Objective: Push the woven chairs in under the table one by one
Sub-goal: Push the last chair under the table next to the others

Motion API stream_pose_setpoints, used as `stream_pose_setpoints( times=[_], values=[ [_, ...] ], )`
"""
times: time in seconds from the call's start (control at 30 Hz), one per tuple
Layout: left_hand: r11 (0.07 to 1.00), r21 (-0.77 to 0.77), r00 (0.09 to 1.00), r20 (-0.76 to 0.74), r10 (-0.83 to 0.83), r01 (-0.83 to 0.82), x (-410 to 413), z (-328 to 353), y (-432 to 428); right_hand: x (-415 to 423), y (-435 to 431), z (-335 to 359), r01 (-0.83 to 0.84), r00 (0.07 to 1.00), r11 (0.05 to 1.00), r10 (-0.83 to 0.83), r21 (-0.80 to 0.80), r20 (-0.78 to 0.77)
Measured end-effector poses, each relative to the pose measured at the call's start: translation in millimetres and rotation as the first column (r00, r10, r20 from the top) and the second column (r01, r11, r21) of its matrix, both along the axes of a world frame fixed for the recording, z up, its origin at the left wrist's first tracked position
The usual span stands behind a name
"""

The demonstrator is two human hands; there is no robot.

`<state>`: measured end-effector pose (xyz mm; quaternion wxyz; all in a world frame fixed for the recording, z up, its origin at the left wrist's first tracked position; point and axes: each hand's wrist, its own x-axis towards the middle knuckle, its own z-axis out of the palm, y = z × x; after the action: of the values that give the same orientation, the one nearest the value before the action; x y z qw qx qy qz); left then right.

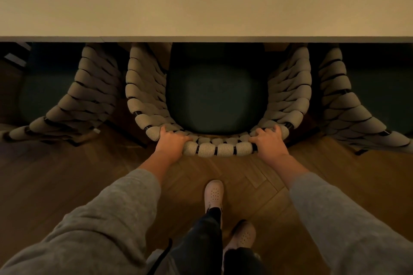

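Both the left hand (pixel 171 140) and right hand (pixel 269 139) grip the middle chair (pixel 214 148) back, fingers curled over, seat partly under the table (pixel 201 39); next, a straight push forward.

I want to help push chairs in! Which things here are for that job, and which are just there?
For the job: middle woven chair, its back gripped by the left hand and right hand; left woven chair; right woven chair; table.

Just there: wooden floor; shoes; grey sleeves.
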<state>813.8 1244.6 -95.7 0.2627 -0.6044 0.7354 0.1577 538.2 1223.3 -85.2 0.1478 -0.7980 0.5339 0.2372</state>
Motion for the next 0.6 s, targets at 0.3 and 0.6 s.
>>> stream_pose_setpoints(
  times=[0.3, 0.6],
  values=[
    [0.999, 0.032, 1.0, 0.027, 0.006, -0.007, -3.4, 1.4, -3.9, -1.0, -2.5, -0.9, 0.002, 1.0, 1.0, -0.002, 0.016, 0.004],
    [1.0, 0.01, 1.0, 0.01, -0.015, 0.015, 2.2, -5.1, -3.9, 1.2, -3.3, -0.3, 0.013, 1.0, 0.999, -0.013, 0.034, 0.002]
  ],
)
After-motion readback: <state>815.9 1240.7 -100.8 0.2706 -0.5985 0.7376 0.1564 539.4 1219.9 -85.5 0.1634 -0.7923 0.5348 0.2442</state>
